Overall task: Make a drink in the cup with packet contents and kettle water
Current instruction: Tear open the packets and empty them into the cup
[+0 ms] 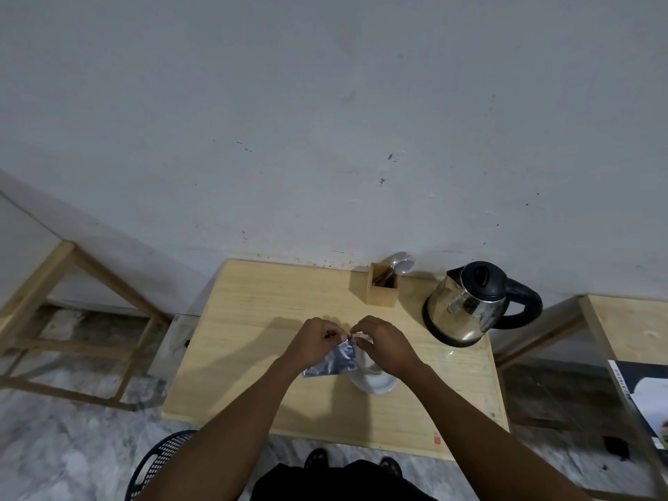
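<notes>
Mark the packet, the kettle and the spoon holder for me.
packet (334, 362): head view, middle of the foil face.
kettle (466, 312): head view, shiny steel body.
spoon holder (382, 296): head view, front wall of the wooden box.

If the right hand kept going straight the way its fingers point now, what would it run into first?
The right hand points toward the person's left, pinching the top edge of the silver packet. Going straight on, it would meet the left hand first, gripping the same edge almost fingertip to fingertip. Depth looks matched, though one view cannot confirm it.
</notes>
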